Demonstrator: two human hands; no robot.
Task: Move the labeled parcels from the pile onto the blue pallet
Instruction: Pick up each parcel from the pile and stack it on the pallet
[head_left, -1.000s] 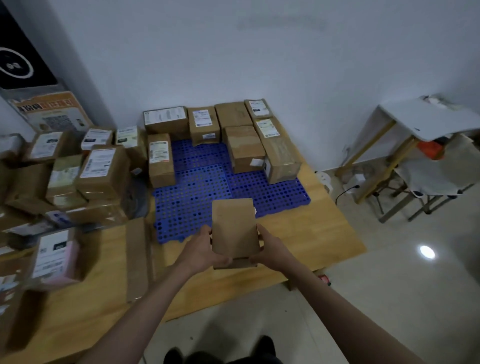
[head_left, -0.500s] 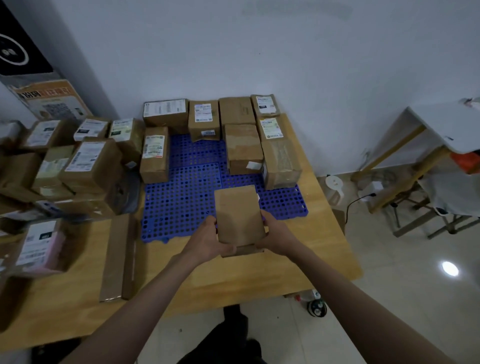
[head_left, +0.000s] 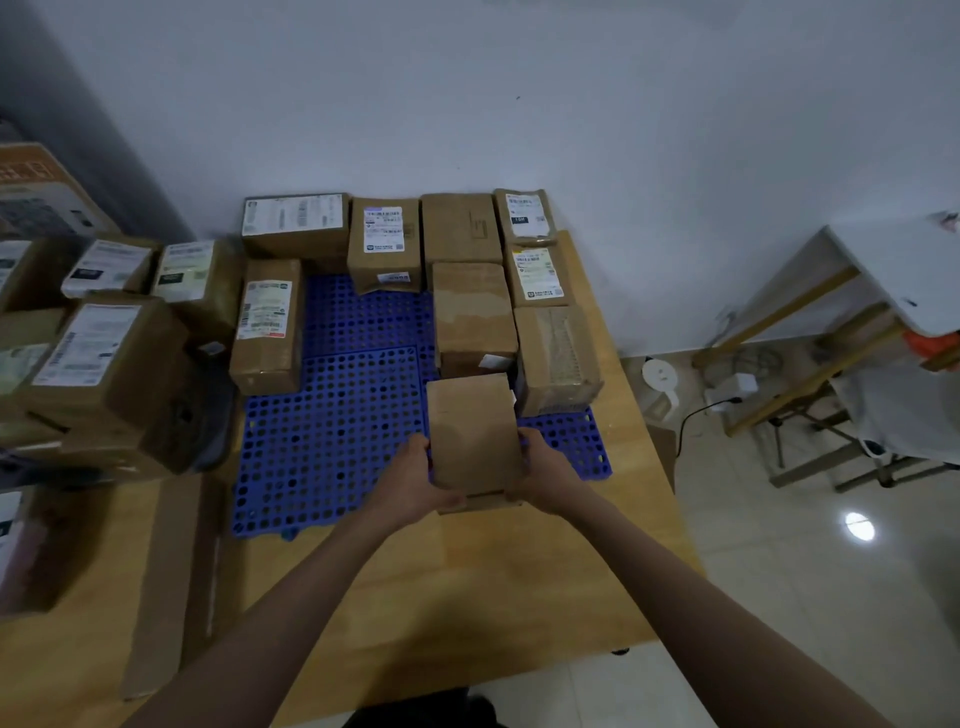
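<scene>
1. The long light-wood table (head_left: 519, 582) carries everything; every place below is given from the blue perforated plastic pallet (head_left: 332, 431) lying on its far half, against the white wall.
2. The pile of brown cardboard parcels with white labels (head_left: 98, 358) stands just beside the pallet's left edge, stacked and not yet moved.
3. Along the pallet's far edge sits a row of brown cartons already placed (head_left: 384, 244), some with white labels showing on top; more run down its right side, ending in a tape-wrapped brown carton (head_left: 558, 358) near the right front corner.
4. A tall brown carton with a white label (head_left: 267, 322) lies on the pallet's left edge; the middle and front left of the grid are bare.
5. The plain brown cardboard parcel in hand (head_left: 474, 431) is held above the pallet's front right part, just before the plain carton there. A second ago it hung over bare table short of the pallet's front edge; it has since travelled forward over the blue grid, so setting it down looks like the next step.
6. The left hand (head_left: 415, 480) clasps the parcel's left side and the right hand (head_left: 545, 478) its right side, fingers wrapped around its near lower end. No label shows on its upward face.
</scene>
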